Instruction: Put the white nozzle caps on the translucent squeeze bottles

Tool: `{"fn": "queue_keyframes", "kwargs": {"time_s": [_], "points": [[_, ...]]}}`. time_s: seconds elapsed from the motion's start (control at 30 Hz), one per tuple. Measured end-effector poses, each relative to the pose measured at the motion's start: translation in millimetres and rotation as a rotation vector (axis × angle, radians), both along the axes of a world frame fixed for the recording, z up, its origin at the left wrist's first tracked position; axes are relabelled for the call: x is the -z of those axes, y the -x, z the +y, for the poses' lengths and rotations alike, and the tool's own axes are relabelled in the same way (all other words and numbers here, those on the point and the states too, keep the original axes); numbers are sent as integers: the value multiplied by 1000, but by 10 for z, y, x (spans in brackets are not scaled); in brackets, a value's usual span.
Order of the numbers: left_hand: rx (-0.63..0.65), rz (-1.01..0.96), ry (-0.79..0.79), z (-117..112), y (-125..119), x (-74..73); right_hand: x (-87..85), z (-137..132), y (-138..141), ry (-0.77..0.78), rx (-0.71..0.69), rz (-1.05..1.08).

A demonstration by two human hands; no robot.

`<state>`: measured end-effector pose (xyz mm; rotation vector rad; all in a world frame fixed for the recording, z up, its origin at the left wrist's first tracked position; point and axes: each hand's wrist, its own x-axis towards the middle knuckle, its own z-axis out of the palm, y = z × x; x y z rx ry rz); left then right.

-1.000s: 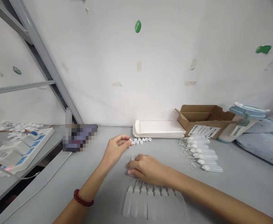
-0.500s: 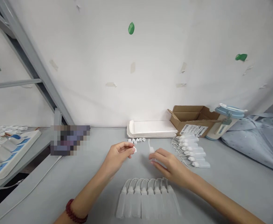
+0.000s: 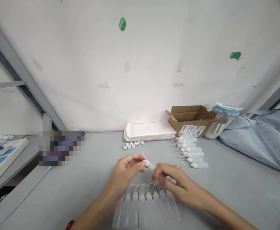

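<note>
Just above the grey table, my left hand [image 3: 130,168] pinches a small white cap [image 3: 145,163] between thumb and fingertips. My right hand [image 3: 174,181] is closed around a translucent squeeze bottle [image 3: 151,167], tilted with its top toward my left hand. Cap and bottle top meet; whether they are joined is hidden by the fingers. Below both hands lies a row of several similar bottles [image 3: 142,210] with curved thin tubes at their tops. Beyond my left hand, several loose white caps [image 3: 129,145] are grouped on the table.
More tubed bottles [image 3: 193,154] lie stacked at the right. Behind them are a stack of white padded envelopes [image 3: 151,130], an open cardboard box [image 3: 190,123], a blue-lidded tumbler [image 3: 220,123] and a blue patterned bag [image 3: 261,140]. A power strip [image 3: 6,156] sits far left.
My hands have come together, bringing the cap to the bottle's top. The bottle went from upright to tilted leftward. The camera view has shifted slightly to the right.
</note>
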<state>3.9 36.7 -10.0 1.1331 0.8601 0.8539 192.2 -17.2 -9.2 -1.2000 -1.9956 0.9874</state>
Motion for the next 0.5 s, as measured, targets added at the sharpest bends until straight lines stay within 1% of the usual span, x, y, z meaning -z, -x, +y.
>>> {"fn": "queue_keyframes", "kwargs": {"time_s": [0.07, 0.17, 0.27, 0.4, 0.5], "points": [[9, 18, -31, 7, 4, 8, 6, 5, -1, 38, 4, 17], [56, 48, -84, 10, 12, 24, 10, 25, -8, 86, 13, 80], [84, 58, -131, -6, 24, 34, 7, 36, -6, 174, 18, 209], [122, 83, -209, -28, 37, 18, -10, 34, 4, 352, -2, 428], [125, 105, -218, -22, 22, 6, -29, 37, 5, 405, -12, 497]]}}
